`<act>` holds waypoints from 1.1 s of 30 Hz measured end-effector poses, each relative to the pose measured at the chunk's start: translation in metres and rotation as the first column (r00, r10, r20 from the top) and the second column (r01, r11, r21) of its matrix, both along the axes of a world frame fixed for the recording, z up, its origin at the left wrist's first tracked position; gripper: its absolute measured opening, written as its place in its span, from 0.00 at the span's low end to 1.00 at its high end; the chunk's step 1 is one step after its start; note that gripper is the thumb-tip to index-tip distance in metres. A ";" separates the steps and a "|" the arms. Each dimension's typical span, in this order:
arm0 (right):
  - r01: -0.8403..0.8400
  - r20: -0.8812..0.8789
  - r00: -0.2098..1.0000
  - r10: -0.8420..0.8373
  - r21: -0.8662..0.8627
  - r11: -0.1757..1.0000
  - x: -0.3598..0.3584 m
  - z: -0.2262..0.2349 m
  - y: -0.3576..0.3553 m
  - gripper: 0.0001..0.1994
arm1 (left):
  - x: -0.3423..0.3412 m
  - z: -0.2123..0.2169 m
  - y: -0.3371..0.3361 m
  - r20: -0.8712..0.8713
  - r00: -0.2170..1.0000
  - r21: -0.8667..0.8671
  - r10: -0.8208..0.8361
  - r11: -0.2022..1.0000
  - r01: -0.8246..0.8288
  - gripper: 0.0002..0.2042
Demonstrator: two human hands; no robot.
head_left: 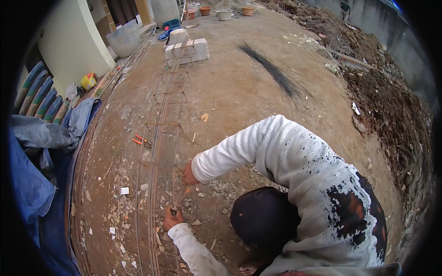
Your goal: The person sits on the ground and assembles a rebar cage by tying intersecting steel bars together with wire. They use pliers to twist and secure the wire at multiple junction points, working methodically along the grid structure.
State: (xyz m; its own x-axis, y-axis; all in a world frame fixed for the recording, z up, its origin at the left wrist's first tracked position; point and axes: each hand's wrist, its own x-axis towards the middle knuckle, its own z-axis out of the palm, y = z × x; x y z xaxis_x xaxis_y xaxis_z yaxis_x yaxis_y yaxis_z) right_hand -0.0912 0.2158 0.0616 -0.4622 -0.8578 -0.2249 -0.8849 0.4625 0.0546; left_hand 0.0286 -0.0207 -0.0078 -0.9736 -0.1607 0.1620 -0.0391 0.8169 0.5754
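crouching over the rebar cage (166, 138) lying on the dirt ground (248, 87), your left hand (171, 218) is clenched around a tying tool at 7 o'clock; your right hand (189, 175) grips a bar just above it.

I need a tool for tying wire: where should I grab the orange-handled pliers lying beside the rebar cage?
Grip the pliers by the two orange handles, which point left, away from the rebar cage. Come from above on the open dirt side, because the dark head lies nearest the bars.
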 end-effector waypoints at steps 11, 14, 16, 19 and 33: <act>0.365 0.811 0.486 -0.326 0.151 0.919 0.067 0.053 -0.009 0.16 | -0.003 0.003 0.015 -0.078 0.995 0.163 -0.066 0.984 0.078 0.14; 0.399 0.913 0.096 -0.397 0.330 0.856 0.074 0.070 -0.002 0.15 | -0.007 0.004 0.011 -0.113 0.989 0.103 -0.094 0.989 0.106 0.12; 0.413 0.917 -0.069 -0.394 0.385 0.825 0.073 0.074 -0.002 0.15 | -0.010 0.000 -0.003 -0.099 0.990 0.124 -0.097 0.986 0.109 0.13; 0.534 0.872 -0.432 -0.232 0.454 0.713 0.086 0.052 0.000 0.13 | -0.009 -0.004 -0.006 -0.085 0.993 0.275 -0.084 0.956 0.105 0.15; 0.239 0.552 0.789 -0.270 0.130 0.962 0.035 0.041 0.025 0.35 | -0.001 0.013 0.009 0.079 0.994 0.100 -0.069 0.993 0.061 0.15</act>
State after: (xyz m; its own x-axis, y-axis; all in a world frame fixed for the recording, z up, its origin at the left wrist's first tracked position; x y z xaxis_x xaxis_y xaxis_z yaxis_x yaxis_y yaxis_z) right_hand -0.0565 0.2406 0.1021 -0.4418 -0.7072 -0.5519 -0.6186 0.6858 -0.3835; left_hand 0.0271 -0.0118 0.0048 -0.9919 -0.1073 0.0678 -0.0378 0.7597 0.6491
